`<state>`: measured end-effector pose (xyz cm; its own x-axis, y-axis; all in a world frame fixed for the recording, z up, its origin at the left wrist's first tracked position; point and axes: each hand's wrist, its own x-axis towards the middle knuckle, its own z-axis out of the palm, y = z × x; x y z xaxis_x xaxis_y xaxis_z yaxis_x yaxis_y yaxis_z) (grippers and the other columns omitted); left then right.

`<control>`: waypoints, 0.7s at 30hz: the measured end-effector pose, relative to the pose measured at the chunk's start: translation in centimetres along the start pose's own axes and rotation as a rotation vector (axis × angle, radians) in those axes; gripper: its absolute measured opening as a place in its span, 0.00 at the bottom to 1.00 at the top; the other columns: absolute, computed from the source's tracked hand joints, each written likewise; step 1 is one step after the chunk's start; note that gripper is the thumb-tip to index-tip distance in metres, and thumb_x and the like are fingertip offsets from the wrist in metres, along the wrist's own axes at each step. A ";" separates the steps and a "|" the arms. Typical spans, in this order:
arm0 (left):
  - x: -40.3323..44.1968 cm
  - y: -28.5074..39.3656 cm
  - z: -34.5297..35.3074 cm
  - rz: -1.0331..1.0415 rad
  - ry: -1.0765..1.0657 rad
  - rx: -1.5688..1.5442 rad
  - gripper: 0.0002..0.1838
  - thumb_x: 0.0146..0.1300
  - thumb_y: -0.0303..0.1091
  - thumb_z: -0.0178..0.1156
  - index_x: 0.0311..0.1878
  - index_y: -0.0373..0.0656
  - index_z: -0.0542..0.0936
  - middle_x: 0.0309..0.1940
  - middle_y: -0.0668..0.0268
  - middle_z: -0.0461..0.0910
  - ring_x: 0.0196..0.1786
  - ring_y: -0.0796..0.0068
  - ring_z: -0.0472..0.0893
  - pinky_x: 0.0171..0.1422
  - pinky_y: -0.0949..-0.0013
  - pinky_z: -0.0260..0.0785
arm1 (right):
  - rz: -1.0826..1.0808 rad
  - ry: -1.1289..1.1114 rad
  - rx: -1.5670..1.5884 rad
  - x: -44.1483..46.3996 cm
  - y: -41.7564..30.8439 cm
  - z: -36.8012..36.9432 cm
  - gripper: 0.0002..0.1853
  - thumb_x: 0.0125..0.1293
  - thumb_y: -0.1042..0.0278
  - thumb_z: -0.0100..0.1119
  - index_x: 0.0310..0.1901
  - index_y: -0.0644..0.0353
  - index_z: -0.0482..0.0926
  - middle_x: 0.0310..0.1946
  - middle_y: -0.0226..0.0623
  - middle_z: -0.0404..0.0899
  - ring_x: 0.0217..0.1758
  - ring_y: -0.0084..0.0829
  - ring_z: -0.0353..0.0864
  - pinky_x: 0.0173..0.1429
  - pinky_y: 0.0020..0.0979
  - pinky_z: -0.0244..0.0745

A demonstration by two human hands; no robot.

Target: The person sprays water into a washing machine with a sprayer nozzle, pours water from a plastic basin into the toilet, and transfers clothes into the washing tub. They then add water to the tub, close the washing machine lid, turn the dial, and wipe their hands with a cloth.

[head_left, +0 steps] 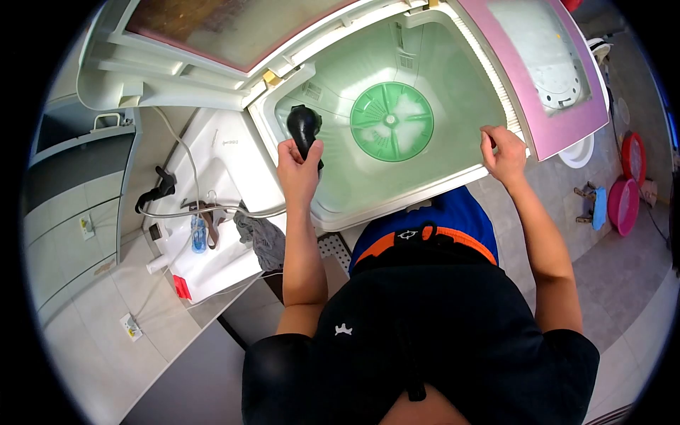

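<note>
My left hand [299, 170] is wrapped around a black spray head [304, 127], holding it over the left side of an open washing machine tub [453, 85]. A grey hose [234, 210] runs from near that hand across the sink to a black faucet [161, 188]. Water with some white foam lies in the pale green tub, above a round green pulsator [391, 121]. At the tub's right rim is my right hand [505, 154], its fingers curled closed. Whatever may be between those fingers is hidden.
The raised lid [177, 78] stands behind the tub; a pink-framed cover [531, 78] lies to its right. A white sink [212, 269] at left holds grey cloth [262, 237] and a blue bottle [198, 234]. Pink [623, 205] and red basins [632, 156] stand at right.
</note>
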<state>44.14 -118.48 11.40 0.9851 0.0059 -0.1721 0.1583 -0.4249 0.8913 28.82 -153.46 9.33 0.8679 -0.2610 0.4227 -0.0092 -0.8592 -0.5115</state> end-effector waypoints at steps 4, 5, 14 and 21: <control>-1.2 2.5 0.5 -0.138 -0.053 -0.198 0.17 0.57 0.34 0.67 0.40 0.40 0.68 0.20 0.76 0.66 0.16 0.87 0.63 0.16 0.80 0.55 | -0.012 0.021 0.008 0.0 0.0 0.0 0.02 0.55 0.75 0.59 0.31 0.59 0.79 0.22 0.35 0.77 0.18 0.32 0.75 0.25 0.31 0.70; -1.2 2.5 0.6 -0.136 -0.042 -0.207 0.17 0.57 0.34 0.67 0.40 0.40 0.68 0.20 0.76 0.66 0.16 0.87 0.63 0.15 0.80 0.55 | -0.020 0.030 0.010 0.0 0.1 0.0 0.02 0.55 0.75 0.59 0.31 0.59 0.79 0.22 0.35 0.77 0.18 0.32 0.75 0.25 0.31 0.70; -0.7 2.1 -0.1 -0.185 -0.163 -0.301 0.13 0.61 0.33 0.64 0.42 0.40 0.70 0.22 0.71 0.73 0.16 0.86 0.66 0.15 0.80 0.56 | -0.004 -0.002 0.012 0.1 0.0 0.0 0.02 0.55 0.75 0.59 0.31 0.59 0.79 0.21 0.35 0.77 0.18 0.32 0.75 0.25 0.31 0.69; -0.3 1.7 0.1 -0.185 -0.117 -0.295 0.13 0.61 0.34 0.64 0.41 0.41 0.70 0.23 0.69 0.75 0.17 0.86 0.67 0.15 0.81 0.56 | 0.003 -0.003 0.009 0.1 0.0 -0.1 0.02 0.55 0.76 0.59 0.31 0.60 0.79 0.21 0.35 0.76 0.18 0.32 0.74 0.25 0.31 0.69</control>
<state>44.11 -119.27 12.98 0.9262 -0.0522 -0.3734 0.3627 -0.1469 0.9203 28.87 -153.50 9.41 0.8695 -0.2622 0.4186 -0.0076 -0.8544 -0.5195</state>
